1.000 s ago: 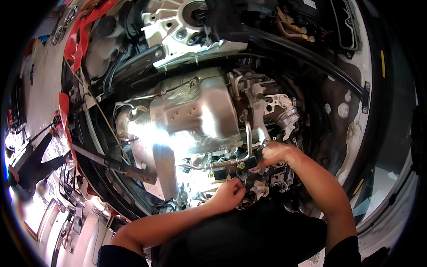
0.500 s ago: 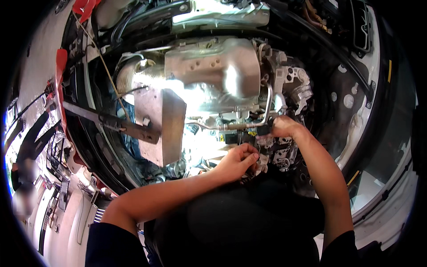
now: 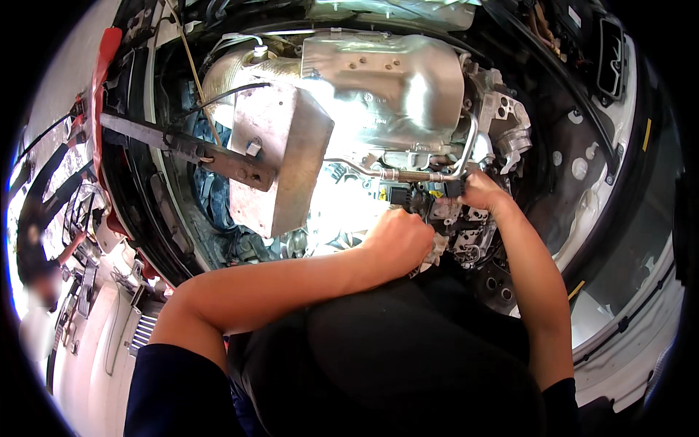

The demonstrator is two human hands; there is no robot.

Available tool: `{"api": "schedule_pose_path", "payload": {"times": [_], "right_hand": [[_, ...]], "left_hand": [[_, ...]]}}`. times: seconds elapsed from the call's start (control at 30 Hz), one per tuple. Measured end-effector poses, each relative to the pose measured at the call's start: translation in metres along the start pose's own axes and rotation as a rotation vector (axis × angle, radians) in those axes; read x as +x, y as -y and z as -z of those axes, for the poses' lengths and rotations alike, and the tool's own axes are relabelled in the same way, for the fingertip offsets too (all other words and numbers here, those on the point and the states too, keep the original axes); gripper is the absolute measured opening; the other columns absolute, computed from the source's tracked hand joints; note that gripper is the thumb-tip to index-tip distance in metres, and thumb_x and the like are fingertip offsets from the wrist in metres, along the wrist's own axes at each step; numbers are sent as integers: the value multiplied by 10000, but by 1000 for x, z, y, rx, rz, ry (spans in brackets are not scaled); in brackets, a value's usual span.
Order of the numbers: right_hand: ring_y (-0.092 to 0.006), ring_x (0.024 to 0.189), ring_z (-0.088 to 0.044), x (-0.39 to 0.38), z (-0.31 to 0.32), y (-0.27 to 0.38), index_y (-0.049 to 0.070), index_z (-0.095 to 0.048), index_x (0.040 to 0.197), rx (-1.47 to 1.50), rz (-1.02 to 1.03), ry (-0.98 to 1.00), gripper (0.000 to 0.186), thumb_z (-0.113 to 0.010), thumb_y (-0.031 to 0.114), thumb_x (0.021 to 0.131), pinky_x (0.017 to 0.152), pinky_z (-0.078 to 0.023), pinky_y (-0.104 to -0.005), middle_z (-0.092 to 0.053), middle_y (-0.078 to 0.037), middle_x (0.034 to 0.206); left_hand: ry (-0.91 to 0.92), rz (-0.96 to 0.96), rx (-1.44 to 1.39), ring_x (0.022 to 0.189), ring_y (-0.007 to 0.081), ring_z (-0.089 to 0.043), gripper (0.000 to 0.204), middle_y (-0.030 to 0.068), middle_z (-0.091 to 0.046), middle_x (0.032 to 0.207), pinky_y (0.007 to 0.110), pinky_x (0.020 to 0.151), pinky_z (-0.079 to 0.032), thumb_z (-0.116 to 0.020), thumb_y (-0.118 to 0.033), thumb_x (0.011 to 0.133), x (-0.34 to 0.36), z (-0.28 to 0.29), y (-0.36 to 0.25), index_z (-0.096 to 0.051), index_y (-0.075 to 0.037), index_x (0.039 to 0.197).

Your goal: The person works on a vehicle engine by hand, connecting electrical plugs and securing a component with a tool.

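Left hand (image 3: 400, 240) curled, near side of metal pipe (image 3: 416, 176); contents hidden. Right hand (image 3: 482, 191) beside black connector (image 3: 455, 189); cannot tell grip.

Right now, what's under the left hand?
A pale part shows at the right edge of the left hand; a black block shows just past its far side. Whatever lies directly beneath is covered.

"What sort of place was that?"
"A vehicle workshop, I reckoned: the engine bay (image 3: 539, 164) lay open with its silvery metal cover (image 3: 386, 80) in view, and another person (image 3: 35, 229) in dark clothes was off to the left."
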State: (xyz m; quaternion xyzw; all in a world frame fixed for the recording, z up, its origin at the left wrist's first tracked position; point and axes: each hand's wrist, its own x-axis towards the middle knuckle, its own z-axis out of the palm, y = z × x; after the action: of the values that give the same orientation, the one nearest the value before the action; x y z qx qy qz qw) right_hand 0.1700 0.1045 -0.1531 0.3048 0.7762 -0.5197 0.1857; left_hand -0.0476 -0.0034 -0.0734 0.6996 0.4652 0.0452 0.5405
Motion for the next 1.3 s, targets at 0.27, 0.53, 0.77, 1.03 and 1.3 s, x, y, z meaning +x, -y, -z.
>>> {"api": "schedule_pose_path", "payload": {"times": [0.27, 0.53, 0.77, 1.03, 1.3], "right_hand": [[-266, 1052, -565, 3, -7, -6, 84, -608, 1183, 22, -395, 196, 529, -782, 278, 724, 960, -441, -347, -617, -120, 1179], [-279, 1107, -538, -2, -26, -30, 71, -566, 1218, -39, -319, 85, 567, -772, 271, 729, 999, -416, -351, -597, -119, 1197], [-190, 1054, -565, -2, -27, -31, 40, -508, 1260, 143, -376, 105, 554, -716, 53, 748, 969, -471, -304, -593, -57, 1214], [-187, 921, -621, -3, -11, 13, 10, -538, 1174, 397, -183, -127, 491, -743, 39, 729, 768, -534, -312, -657, -115, 1054], [-357, 1006, -561, -45, -28, 85, 31, -574, 1063, -223, -110, -914, 448, -764, 110, 665, 895, -440, -414, -566, -136, 1105]], "left_hand": [[20, -109, 162, 781, 284, -629, 110, 116, -617, 789, 416, 681, -502, -607, -135, 750, -7, 5, 0, -657, -45, 787], [-358, 299, -920, 819, 188, -646, 183, 128, -533, 1005, 298, 662, -530, -590, -131, 901, -35, 33, -1, -563, 15, 1008], [139, 709, -1747, 1007, 302, -616, 475, 234, -534, 1157, 391, 871, -531, -524, -316, 958, -16, 12, -2, -445, 80, 1208], [19, 672, -2328, 1119, 301, -541, 393, 203, -536, 1152, 384, 970, -459, -333, -371, 1013, -5, -2, 4, -502, -17, 977], [41, 769, -2349, 1126, 291, -543, 482, 194, -509, 1194, 391, 990, -456, -325, -375, 1014, 0, -13, 1, -460, 65, 1161]]}}
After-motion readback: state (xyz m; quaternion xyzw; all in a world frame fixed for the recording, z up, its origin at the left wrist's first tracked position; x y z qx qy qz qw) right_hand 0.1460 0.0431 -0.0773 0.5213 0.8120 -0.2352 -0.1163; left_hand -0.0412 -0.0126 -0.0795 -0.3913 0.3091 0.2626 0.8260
